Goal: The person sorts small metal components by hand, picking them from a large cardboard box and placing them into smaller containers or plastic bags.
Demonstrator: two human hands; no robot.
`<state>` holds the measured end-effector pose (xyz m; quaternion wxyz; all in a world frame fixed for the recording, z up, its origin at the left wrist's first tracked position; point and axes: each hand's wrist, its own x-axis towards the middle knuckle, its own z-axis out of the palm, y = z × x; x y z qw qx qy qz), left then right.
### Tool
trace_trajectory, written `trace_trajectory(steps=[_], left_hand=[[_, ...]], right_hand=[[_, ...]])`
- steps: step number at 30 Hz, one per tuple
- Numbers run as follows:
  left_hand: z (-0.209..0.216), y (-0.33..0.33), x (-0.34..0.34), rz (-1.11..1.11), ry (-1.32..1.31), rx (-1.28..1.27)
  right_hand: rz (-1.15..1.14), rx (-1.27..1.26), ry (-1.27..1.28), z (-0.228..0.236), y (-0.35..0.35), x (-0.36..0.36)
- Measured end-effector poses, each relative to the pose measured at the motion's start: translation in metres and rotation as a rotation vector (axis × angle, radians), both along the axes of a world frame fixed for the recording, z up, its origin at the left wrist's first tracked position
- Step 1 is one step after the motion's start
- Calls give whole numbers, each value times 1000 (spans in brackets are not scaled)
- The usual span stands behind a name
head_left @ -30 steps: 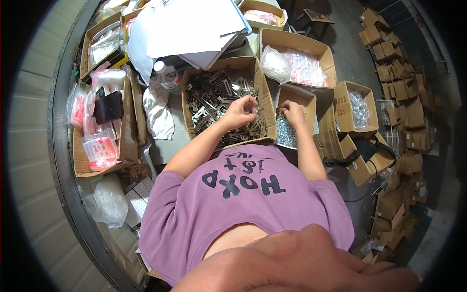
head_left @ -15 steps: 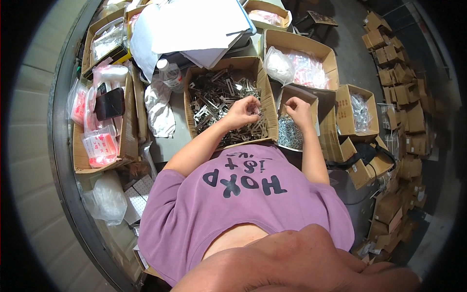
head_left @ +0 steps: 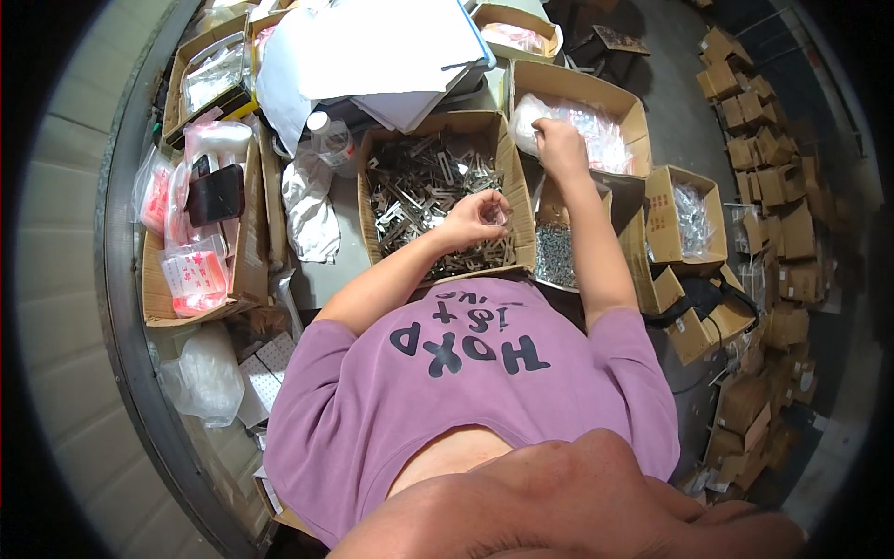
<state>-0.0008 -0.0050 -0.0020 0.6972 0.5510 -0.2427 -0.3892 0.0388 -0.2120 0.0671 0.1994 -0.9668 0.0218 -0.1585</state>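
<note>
My left hand (head_left: 477,222) is above a cardboard box of metal brackets (head_left: 433,177). Its fingers curl round what looks like a small clear plastic bag (head_left: 494,214). My right hand (head_left: 562,149) reaches over the near side of another box (head_left: 633,116), beside a clear bag with white contents (head_left: 526,116). Its fingertips are drawn together at that bag's edge; whether they grip the bag or a smaller piece is hidden. Under my right forearm stands a smaller box of little silvery screws or similar hardware (head_left: 556,253).
Paper sheets (head_left: 372,51) and a plastic bottle (head_left: 331,140) lie beyond the brackets. On the left, a carton (head_left: 244,270) holds packed bags and a dark phone (head_left: 216,196). A white cloth (head_left: 310,210) lies between. More boxes (head_left: 712,219) stand on the right.
My right hand has moved away from the small hardware box to the bag with white contents farther off. My left hand stays over the brackets, nearly in place.
</note>
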Motion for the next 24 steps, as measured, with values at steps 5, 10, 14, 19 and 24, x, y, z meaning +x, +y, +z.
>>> trace_trajectory(steps=[5,10,14,19,24], left_hand=[[-1,1,0,36,9,-77],[11,7,0,73,12,-47],[9,5,0,75,23,-56],[5,4,3,64,3,3],[6,2,0,93,-5,-7]], right_hand=[[-275,-78,335,-20,-6,28],[-197,-221,358,-12,-2,21],[-97,-86,133,-12,-13,15],[-40,122,-58,-12,-20,7],[-110,274,37,-6,-18,-1]])
